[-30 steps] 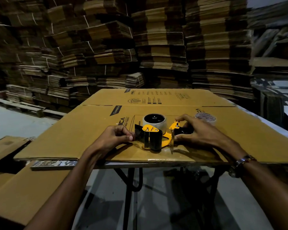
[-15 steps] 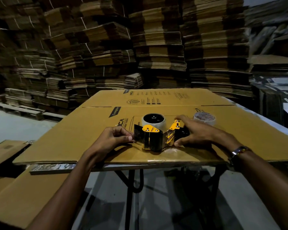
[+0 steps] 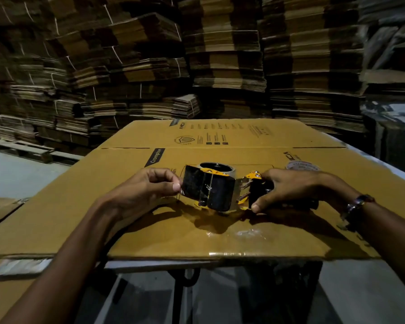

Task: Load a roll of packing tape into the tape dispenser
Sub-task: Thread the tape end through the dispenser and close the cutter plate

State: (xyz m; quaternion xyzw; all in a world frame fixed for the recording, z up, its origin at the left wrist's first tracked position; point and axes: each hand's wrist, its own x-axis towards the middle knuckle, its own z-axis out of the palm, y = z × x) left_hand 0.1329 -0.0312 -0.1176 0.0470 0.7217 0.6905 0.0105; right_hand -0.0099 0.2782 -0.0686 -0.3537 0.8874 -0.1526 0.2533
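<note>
The tape dispenser [image 3: 220,195] is held on the flattened carton [image 3: 220,230]. Its handle, at 3 o'clock, is gripped by the right hand [image 3: 288,190]; the tape end [image 3: 192,185], at 9 o'clock, is pinched by the left hand [image 3: 145,192]. The mounted tape roll [image 3: 216,168] sits at 12 o'clock.

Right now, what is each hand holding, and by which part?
The left hand pinches the free end of the tape pulled from the roll. The right hand grips the tape dispenser by its black handle end.
</note>
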